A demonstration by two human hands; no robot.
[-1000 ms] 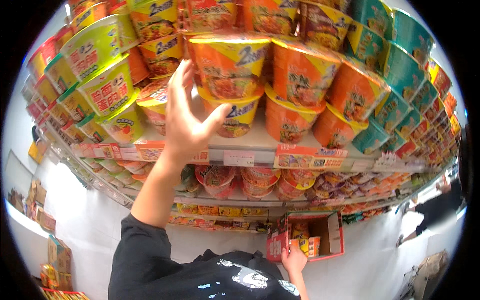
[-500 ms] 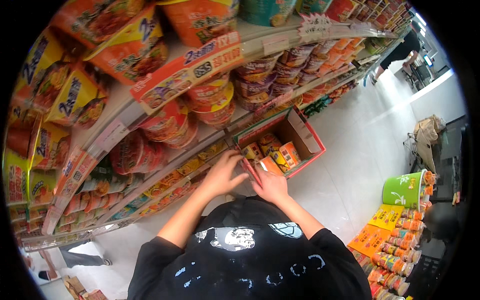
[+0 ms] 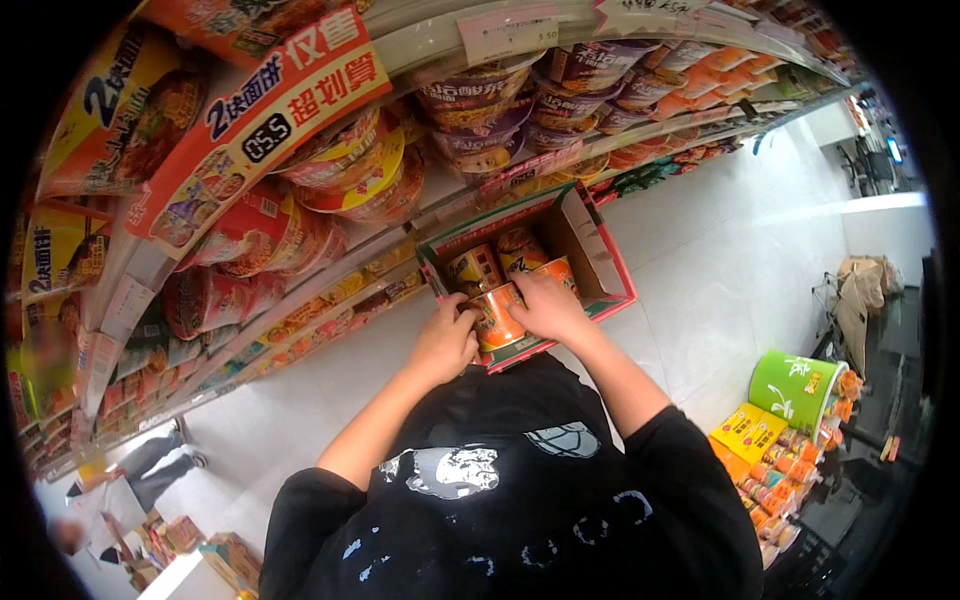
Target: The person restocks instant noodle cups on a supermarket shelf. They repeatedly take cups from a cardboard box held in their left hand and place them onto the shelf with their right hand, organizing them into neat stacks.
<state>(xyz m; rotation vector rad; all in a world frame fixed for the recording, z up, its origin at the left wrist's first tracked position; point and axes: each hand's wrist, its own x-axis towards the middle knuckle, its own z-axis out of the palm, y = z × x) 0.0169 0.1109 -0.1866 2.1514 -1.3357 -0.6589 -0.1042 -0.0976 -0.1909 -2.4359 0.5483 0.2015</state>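
A cardboard box (image 3: 600, 245), red and green outside and brown inside, stands open in front of me with several instant noodle cups in it. My left hand (image 3: 446, 335) is closed at the left side of the nearest orange noodle cup (image 3: 499, 328), by the box's near left corner. From the right, my right hand (image 3: 549, 306) reaches into the box with its fingers bent against the same cup. That cup lies tilted, its printed side showing between my hands. Behind it are a yellow and dark cup (image 3: 473, 268) and another cup (image 3: 518, 248). Some fingertips are hidden.
Curved store shelves (image 3: 420, 222) packed with noodle cups run along the left and far side, close to the box. At right stands a green bucket-shaped display (image 3: 790, 388) beside rows of cups. Another person (image 3: 110, 500) and cartons (image 3: 232, 562) are at lower left.
My hands have moved from the box's near edge into the box, onto the orange cup. The near flap no longer stands up between them. My view has shifted a little closer to the shelves.
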